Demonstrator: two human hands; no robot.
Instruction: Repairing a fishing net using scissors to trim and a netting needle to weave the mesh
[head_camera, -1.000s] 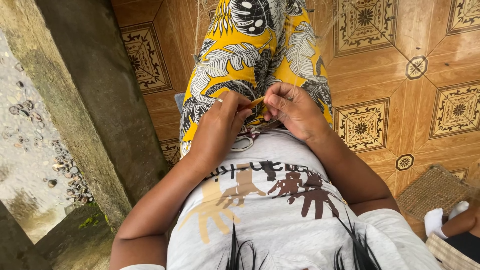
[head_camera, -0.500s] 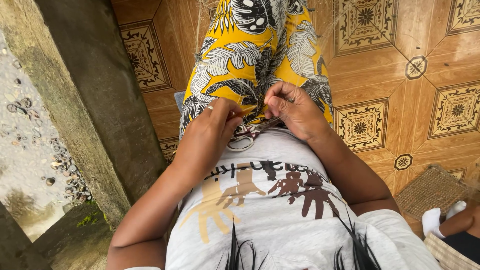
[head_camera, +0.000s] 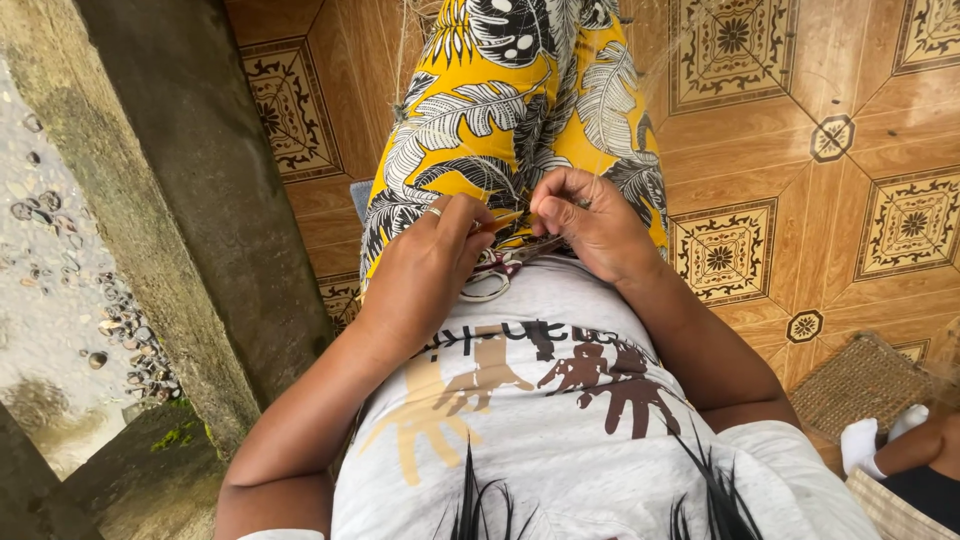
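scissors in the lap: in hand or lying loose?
Lying loose. The scissors rest on the lap under both hands; the left hand and right hand pinch fine fibre instead.

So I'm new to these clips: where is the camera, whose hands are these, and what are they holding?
There is no machine here. The single view comes from a camera worn on the person's head, looking straight down over a grey printed shirt at the lap, which is covered by yellow leaf-patterned fabric.

The left hand, with a ring on one finger, and the right hand meet over the lap. Between them they pinch a thin, pale orange strip; what it is made of is too small to tell. A pair of scissors with light handles lies on the lap just under the hands.

Around them: a patterned brown tile floor, a concrete post on the left, and a woven mat at lower right, next to part of another person.
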